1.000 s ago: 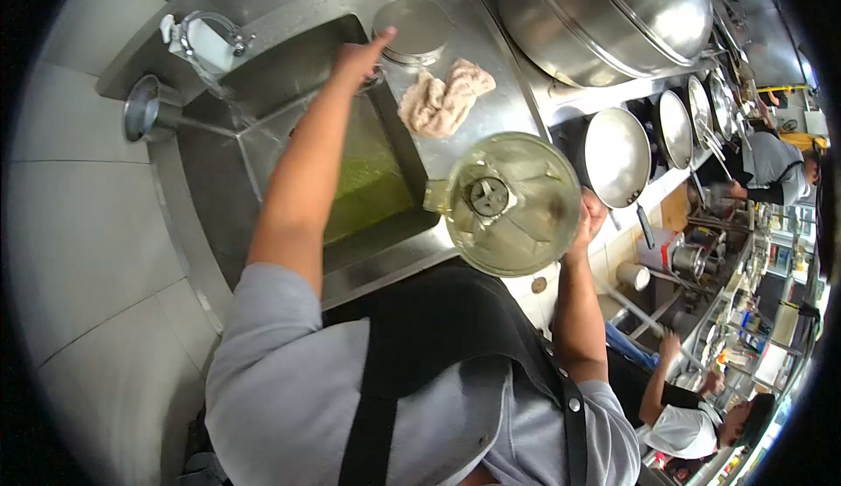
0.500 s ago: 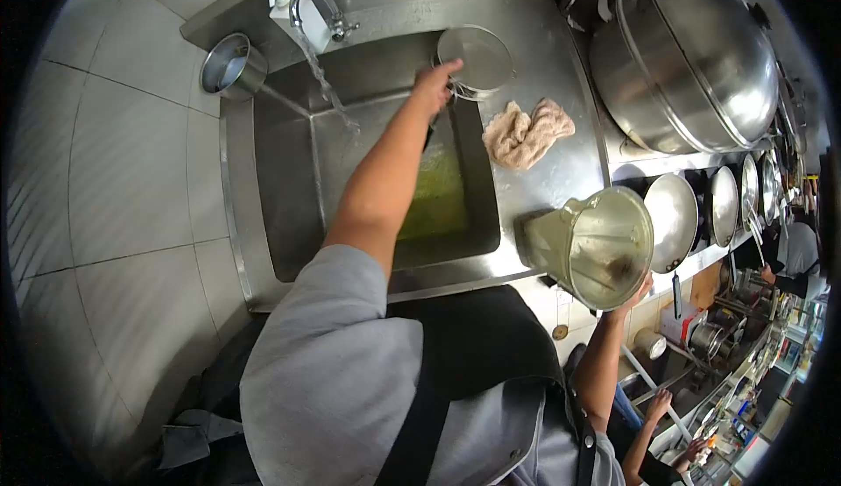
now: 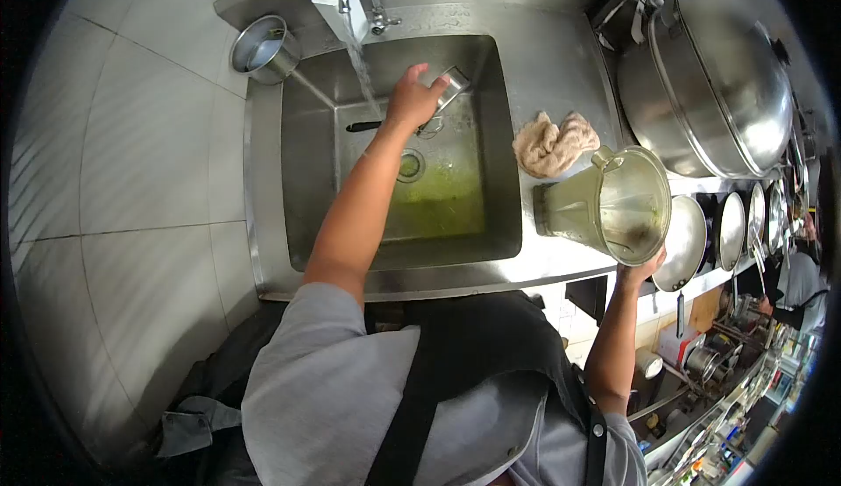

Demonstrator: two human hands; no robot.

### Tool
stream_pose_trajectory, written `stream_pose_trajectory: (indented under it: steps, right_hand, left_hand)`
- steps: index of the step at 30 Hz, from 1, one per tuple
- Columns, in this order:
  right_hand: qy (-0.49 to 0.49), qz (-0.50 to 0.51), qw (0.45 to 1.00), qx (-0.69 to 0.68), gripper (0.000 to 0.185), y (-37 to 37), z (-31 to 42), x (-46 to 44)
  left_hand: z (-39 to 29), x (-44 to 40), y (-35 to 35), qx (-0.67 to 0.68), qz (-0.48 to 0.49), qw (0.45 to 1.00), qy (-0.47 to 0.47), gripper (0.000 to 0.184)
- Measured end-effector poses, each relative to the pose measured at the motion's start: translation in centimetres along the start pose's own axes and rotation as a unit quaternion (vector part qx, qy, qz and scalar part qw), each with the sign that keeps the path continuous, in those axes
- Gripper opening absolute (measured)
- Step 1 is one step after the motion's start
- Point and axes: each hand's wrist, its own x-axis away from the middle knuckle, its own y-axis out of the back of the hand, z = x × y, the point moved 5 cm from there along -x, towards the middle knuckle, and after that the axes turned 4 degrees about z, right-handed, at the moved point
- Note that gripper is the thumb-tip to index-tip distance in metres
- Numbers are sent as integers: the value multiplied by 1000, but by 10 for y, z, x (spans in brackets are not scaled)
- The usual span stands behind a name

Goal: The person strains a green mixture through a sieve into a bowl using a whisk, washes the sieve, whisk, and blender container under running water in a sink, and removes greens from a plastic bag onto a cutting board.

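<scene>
My left hand (image 3: 415,100) is over the sink (image 3: 517,162), its fingers apart. Just beyond its fingertips a round metal strainer (image 3: 453,88) rests tilted in the basin, partly hidden by the hand. A black handle (image 3: 363,126) shows to the left of my wrist. My right hand (image 3: 644,267) grips a clear blender jar (image 3: 569,210) at the lower side of its rim. The jar lies tipped on the counter, its mouth facing right, with greenish residue inside. Green liquid (image 3: 438,201) covers part of the sink floor around the drain.
Water runs from the faucet (image 3: 361,8) beside a white soap dispenser (image 3: 337,8). A metal pot (image 3: 265,50) stands at the sink's left corner. On the counter (image 3: 547,48) lies a crumpled cloth (image 3: 554,144). A large steamer pot (image 3: 701,92) and several pans (image 3: 683,241) are at the right.
My left hand has let go of the strainer, which is now down in the sink instead of over its right edge. My right hand still holds the blender jar. The view has shifted slightly.
</scene>
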Motion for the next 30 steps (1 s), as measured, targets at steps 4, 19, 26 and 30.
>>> stream_pose_trajectory:
  steps: [4,19,26,30]
  right_hand:
    - [-5,20,999,33,33,-5,3,-3]
    - [19,1,1000,-15,33,-7,0,4]
    - [-311,-92,878,-351,38,-6,18,2]
    - [-226,-62,886,-399,42,5,54,-23]
  left_hand:
    - [-16,-44,8,-57,-86,995,-12,80]
    - [-9,-93,-8,-51,-93,991,87,92]
    - [-22,-83,8,-73,-159,983,49,86]
    - [-16,-98,5,-130,-131,980,75,87]
